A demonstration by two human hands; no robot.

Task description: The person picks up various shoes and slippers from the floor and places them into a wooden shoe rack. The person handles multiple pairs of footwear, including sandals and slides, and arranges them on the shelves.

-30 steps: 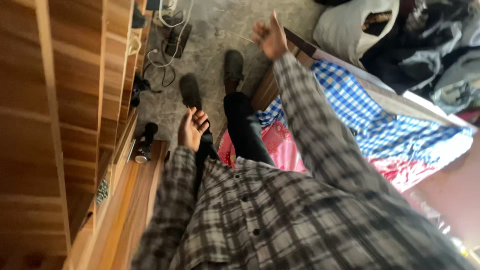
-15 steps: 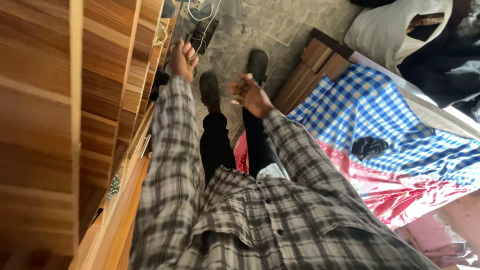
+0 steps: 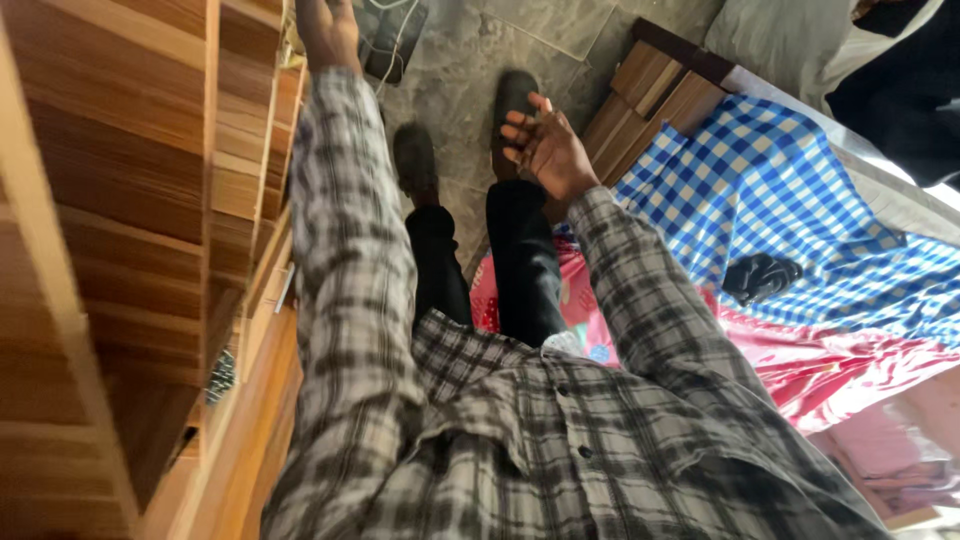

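Up top, the left hand [image 3: 325, 30] reaches along the wooden shelf [image 3: 240, 150], cut off by the frame, grip unclear. Right hand [image 3: 545, 145] hovers spread, empty, above the shoes [image 3: 415, 155] beside the bed [image 3: 780, 190].

Left hand [image 3: 325, 30] fingers cut off by top edge.

Found no label, sign or lit screen anywhere in view. Noted only two doubtful candidates. Lay flat on the grey floor [image 3: 465, 70] at the top edge, just beside the wooden shelving [image 3: 150, 200]: a dark flat rectangular device [image 3: 385, 50], crossed by white cables [image 3: 404, 25], too cropped to tell as a screen. Sat in the top right corner, beyond the blue-checked cloth [image 3: 780, 190]: a pale soft bag [image 3: 790, 40], plain, rounded, partly cut off.
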